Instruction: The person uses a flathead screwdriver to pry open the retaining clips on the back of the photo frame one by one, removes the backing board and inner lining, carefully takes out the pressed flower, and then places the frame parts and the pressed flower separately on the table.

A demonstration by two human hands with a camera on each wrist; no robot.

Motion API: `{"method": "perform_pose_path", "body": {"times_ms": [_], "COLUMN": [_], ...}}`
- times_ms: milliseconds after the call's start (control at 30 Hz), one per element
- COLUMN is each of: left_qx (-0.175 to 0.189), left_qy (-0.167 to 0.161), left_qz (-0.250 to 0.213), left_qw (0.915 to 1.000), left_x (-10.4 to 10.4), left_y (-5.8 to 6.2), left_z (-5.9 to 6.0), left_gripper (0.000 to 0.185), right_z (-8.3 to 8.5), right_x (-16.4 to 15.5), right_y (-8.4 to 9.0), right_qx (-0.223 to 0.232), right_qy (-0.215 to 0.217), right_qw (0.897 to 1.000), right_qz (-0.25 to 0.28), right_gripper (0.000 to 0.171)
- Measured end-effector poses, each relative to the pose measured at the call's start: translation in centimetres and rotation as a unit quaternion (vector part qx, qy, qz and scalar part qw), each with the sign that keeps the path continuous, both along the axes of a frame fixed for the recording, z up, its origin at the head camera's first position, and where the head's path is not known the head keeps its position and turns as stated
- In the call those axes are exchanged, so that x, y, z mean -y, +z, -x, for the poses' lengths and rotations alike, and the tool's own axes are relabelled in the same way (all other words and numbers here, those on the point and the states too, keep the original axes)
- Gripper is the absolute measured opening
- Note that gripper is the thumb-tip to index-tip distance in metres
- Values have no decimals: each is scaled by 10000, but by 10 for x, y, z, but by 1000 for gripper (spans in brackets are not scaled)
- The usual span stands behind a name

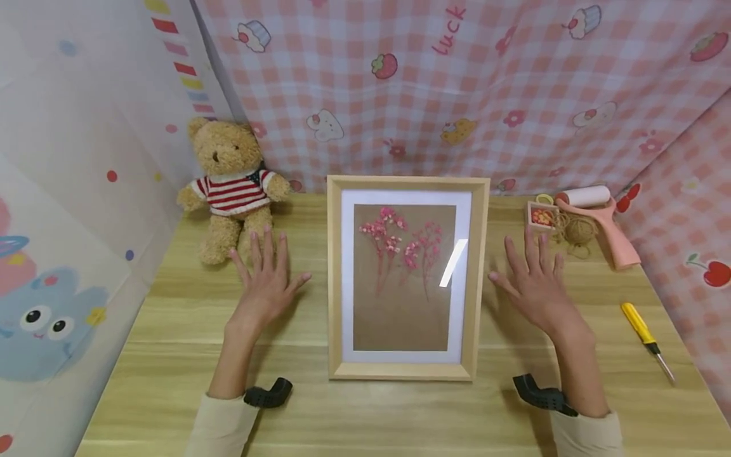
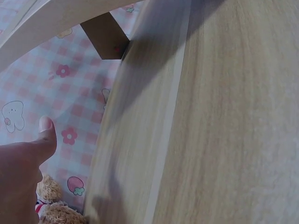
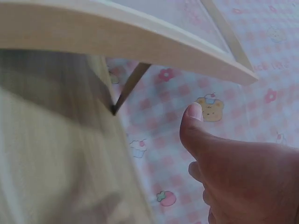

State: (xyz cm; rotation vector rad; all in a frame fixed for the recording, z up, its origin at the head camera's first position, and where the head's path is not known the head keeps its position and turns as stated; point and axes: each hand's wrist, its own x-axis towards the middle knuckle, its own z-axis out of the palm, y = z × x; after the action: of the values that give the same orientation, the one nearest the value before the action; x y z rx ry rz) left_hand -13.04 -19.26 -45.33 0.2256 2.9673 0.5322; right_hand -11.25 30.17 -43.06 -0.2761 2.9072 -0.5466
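Picture frame (image 1: pixel 408 277) with pink pressed flowers stands propped at the middle of the wooden surface (image 1: pixel 171 317). Left hand (image 1: pixel 267 279) and right hand (image 1: pixel 533 282) hover on either side, each grip wide, fingers spread, holding nothing. Teddy bear (image 1: pixel 231 184) sits far left; screwdriver (image 1: pixel 645 336) lies right.
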Motion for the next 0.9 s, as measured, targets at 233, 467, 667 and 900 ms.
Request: {"method": "perform_pose_path", "body": {"times_ms": [233, 467, 667, 900], "left_qx": [-19, -54, -105, -1328], "left_qy": [-49, -68, -155, -206], "left_qz": [23, 27, -139, -1518], "left_qw": [10000, 10000, 9997, 9792], "left_x": [0, 1, 1, -4], "left_y": [-1, -1, -1, -21], "left_z": [2, 2, 2, 11], "left_gripper": [94, 92, 90, 60], "right_z": [-10, -16, -15, -12], "right_x": [-2, -5, -7, -10], "right_y": [-7, -10, -10, -6], "right_qx": [37, 102, 52, -447], "right_qy": [-93, -165, -153, -519], "right_qw": [9999, 9998, 9997, 9930], "right_qz": [-53, -99, -174, 958], "right_gripper": [88, 88, 90, 78]}}
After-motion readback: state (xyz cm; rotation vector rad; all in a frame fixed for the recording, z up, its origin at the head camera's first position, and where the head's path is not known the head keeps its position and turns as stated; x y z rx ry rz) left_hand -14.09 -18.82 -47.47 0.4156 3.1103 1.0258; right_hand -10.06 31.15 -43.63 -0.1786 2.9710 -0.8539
